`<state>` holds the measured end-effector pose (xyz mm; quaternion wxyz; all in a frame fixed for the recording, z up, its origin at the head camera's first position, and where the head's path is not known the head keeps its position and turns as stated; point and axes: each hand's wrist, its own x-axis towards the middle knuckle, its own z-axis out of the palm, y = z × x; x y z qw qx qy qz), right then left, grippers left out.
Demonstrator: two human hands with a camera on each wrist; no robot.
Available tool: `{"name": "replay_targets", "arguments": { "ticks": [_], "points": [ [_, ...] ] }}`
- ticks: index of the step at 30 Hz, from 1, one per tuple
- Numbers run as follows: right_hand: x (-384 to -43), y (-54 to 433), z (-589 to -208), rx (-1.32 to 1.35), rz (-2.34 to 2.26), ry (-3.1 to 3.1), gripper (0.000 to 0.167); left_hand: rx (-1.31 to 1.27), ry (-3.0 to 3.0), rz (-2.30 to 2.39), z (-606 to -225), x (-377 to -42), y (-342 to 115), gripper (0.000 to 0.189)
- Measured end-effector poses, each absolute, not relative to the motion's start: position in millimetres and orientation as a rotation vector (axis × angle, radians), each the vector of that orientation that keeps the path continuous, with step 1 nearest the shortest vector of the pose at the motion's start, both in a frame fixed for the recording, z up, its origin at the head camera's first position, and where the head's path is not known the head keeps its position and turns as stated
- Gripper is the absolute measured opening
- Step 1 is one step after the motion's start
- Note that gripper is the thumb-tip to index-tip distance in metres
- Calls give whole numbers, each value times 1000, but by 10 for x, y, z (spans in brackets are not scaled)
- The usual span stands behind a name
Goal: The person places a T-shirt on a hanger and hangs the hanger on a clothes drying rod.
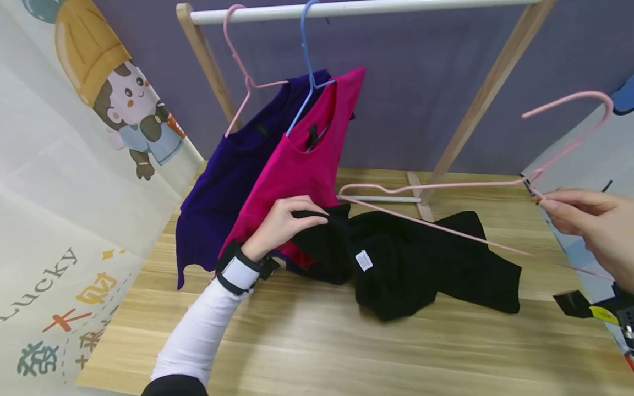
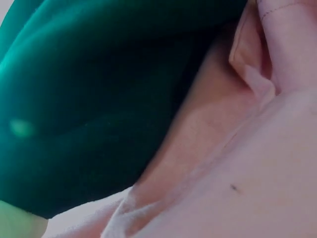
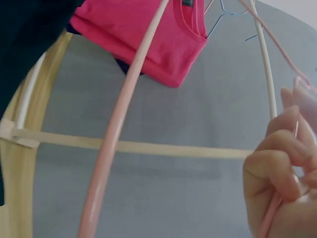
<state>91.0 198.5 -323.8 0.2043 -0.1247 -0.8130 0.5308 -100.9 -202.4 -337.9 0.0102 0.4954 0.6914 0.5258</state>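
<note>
My left hand [image 1: 284, 223] pinches the edge of a black garment [image 1: 401, 264] between thumb and fingers, lifting its left end. The rest of the garment lies crumpled on the wooden tabletop, a white label [image 1: 364, 260] showing. On the right, my right hand [image 1: 589, 214] grips a pink hanger [image 1: 470, 185] just below its hook. The hanger's far end reaches left over the garment, close to my left hand. In the right wrist view, curled fingers [image 3: 270, 166] hold the pink wire. Dark cloth [image 2: 99, 99] fills much of the left wrist view.
Behind stands a rack with a white rail [image 1: 396, 6] and wooden legs [image 1: 487, 93]. A dark purple top [image 1: 213, 198] hangs there on a pink hanger [image 1: 242, 66], with a magenta top [image 1: 307, 170] on a blue hanger [image 1: 308, 55] beside it. Both hang near my left hand.
</note>
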Motion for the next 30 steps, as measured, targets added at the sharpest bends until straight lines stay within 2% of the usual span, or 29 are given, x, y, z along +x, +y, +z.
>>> {"name": "replay_targets", "arguments": {
  "ticks": [2, 6, 10, 12, 22, 30],
  "points": [
    [1016, 1986, -3334, -327, 1443, -2290, 26, 1534, 2160, 1670, -3330, -963, -2027, 9],
    [1151, 1992, -3486, -94, 1441, -2236, 32, 1480, 2183, 1695, -3290, -928, -2033, 8],
    [1215, 1992, -3564, 115, 1480, -2171, 31, 1442, 2189, 1698, -3292, -930, -2041, 7],
    [1236, 1978, -3596, 131, 1491, -2147, 30, 1434, 2181, 1698, -3298, -934, -2042, 8],
    [1267, 1888, -3686, -315, 1328, -2326, 24, 1449, 2141, 1716, -3311, -915, -2032, 10],
    [1226, 1720, -3752, -256, 1502, -2324, 24, 1397, 2150, 1734, -3313, -841, -2007, 7]
  ]
}}
